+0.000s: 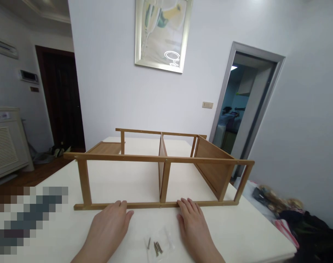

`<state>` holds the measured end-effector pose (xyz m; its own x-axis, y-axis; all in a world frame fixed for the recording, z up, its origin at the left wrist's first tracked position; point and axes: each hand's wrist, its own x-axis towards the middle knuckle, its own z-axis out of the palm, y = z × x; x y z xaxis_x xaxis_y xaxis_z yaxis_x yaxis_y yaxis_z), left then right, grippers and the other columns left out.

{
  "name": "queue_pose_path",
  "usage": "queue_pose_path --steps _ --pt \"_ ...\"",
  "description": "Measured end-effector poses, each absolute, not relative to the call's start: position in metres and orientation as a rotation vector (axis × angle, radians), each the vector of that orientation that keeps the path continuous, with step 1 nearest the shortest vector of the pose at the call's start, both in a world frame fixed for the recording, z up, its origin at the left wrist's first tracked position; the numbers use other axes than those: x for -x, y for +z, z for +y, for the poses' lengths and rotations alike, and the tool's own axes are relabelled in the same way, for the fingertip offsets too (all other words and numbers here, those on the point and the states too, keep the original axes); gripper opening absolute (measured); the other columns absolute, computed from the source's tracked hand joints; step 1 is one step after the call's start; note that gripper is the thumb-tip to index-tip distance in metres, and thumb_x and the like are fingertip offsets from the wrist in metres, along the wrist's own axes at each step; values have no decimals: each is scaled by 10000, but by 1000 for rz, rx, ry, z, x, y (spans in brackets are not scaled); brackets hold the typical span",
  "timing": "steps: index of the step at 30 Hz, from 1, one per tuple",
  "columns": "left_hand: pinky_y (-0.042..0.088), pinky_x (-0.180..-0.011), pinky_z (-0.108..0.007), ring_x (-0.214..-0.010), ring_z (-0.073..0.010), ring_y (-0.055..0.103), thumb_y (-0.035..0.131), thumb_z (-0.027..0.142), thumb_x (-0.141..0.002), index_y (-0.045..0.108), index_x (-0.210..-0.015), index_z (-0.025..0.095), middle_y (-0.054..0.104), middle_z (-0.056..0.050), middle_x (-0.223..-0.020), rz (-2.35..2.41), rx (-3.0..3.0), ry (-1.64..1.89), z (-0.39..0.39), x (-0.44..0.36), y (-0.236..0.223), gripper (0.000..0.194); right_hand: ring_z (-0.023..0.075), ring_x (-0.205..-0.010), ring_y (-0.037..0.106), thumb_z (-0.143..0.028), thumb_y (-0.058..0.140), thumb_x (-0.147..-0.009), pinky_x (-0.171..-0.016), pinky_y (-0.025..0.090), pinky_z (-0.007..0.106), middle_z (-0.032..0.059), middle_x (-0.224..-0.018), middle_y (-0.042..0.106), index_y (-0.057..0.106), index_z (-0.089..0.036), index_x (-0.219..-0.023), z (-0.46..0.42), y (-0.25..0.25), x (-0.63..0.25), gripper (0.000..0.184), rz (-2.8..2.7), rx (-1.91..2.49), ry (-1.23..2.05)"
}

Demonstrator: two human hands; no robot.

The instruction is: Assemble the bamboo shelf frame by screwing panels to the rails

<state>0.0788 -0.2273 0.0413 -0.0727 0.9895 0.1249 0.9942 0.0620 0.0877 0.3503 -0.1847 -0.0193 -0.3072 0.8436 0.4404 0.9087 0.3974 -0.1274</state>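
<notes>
A light wooden shelf frame [161, 158] lies on its side on the white table [237, 233], with a middle divider and two end panels. My left hand [111, 223] rests flat on the table, fingers stretched, fingertips touching the frame's near bottom rail. My right hand [192, 223] also lies flat with fingers spread, its tips against the same rail right of the divider. Neither hand holds anything. Between my wrists, several loose screws [155, 246] lie on a clear plastic bag.
A framed picture [162, 33] hangs on the wall behind the table. An open doorway [237, 109] at the right shows a person in another room. Dark bags and clutter [300, 215] lie right of the table. A white cabinet [4, 142] stands at the left.
</notes>
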Motion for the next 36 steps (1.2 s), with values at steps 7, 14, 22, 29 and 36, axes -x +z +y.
queue_pose_path --steps 7,14,22,29,36 --pt "495 -785 -416 -999 -303 661 315 325 -972 610 -1039 124 673 -160 -1040 -2424 1976 -170 -247 -68 4 363 293 -1369 421 -195 366 -944 -1105 365 457 93 -1456 513 491 -152 -1420 -192 -6 -347 494 -2225 1660 -33" --pt "479 -858 -412 -987 -280 649 242 225 -957 620 -914 164 668 -150 -998 -2376 2019 -338 -244 -66 -20 386 283 -1213 540 -139 429 -920 -987 457 438 107 -1294 632 595 -171 -1299 -192 -8 -347 415 -2169 1545 -141" --pt "475 -879 -417 -1009 -284 625 290 204 -939 645 -941 179 653 -143 -1013 -2292 2096 -429 -243 -56 -35 356 261 -1114 568 -92 458 -904 -913 462 395 93 -1203 656 609 -188 -1242 -193 -9 -346 382 -2134 1496 -233" --pt "470 -880 -365 -1007 -262 625 306 145 -919 641 -836 198 659 -121 -986 -2224 2071 -385 -239 -55 -30 349 262 -1043 551 -96 472 -918 -846 419 377 78 -1099 668 599 -192 -1203 -190 -3 -345 327 -2165 1516 -257" --pt "457 -828 -379 -932 -269 612 301 130 -910 592 -832 193 633 -121 -922 -2211 2089 -413 -237 -59 -20 307 236 -880 557 -88 490 -926 -706 317 350 44 -926 657 615 -214 -908 -182 -2 -343 178 -2262 1532 -308"
